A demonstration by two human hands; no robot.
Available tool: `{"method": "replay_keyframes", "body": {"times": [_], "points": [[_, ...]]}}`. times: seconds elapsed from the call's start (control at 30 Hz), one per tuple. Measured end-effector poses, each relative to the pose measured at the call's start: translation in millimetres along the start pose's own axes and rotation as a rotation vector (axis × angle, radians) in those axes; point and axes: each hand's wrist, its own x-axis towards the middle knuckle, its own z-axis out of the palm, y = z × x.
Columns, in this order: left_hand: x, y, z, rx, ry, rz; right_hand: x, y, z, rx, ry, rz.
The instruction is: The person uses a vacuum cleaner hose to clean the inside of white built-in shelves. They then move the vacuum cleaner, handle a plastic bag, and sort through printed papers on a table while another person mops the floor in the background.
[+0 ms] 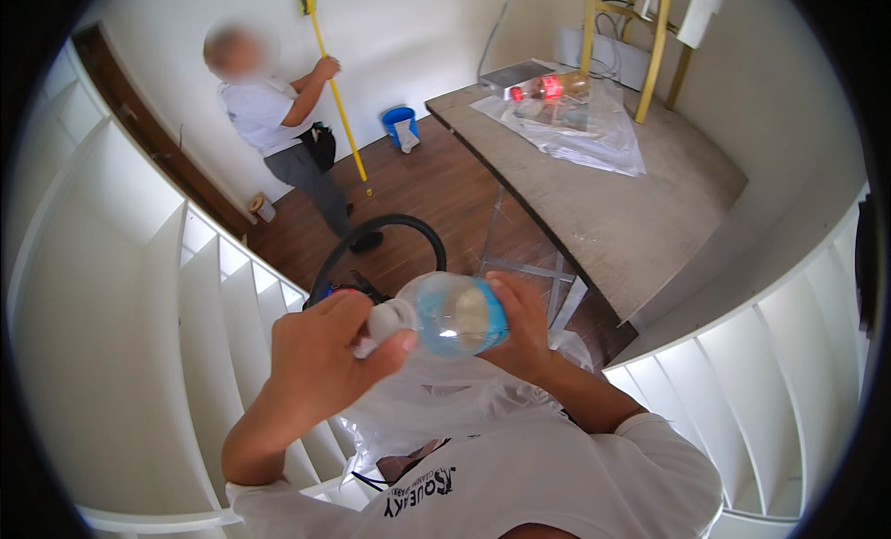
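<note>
In front of my chest, my right hand (pixel 522 323) grips a clear plastic bottle (pixel 452 316) with a blue label around it. The bottle is tilted, its neck end towards my left hand (pixel 324 358). Between the thumb and fingers of that hand is a white plastic cap or bottle top (pixel 390 321). I cannot tell whether this piece is still joined to the bottle's neck. Clear plastic sheeting (pixel 431 393) hangs below both hands, against my white shirt.
A co-worker (pixel 271 128) holds a yellow pole (pixel 337 107) near the wall. A worktable (pixel 598 205) bears a cola bottle (pixel 557 86) on plastic-covered papers. A black hose (pixel 390 221) loops beyond my hands. A blue bucket (pixel 399 118) stands on the floor. White shelves (pixel 167 309) flank me.
</note>
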Motion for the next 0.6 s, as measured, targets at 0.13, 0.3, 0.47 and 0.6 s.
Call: {"method": "replay_keyframes", "body": {"times": [0.13,0.3,0.47,0.6], "points": [[7,-8,-2,-0.007,-0.224,-0.226,-3,-2,-4,-0.072,-0.110,0.014],[12,-24,4,-0.009,-0.393,-0.200,-6,-6,-9,-0.111,-0.305,0.094],[2,-42,18,0.193,-0.513,0.026,-11,-5,-11,-0.005,-0.481,0.173],[-2,-47,24,0.210,-0.465,0.048,-15,-6,-9,0.010,-0.478,0.169]]}}
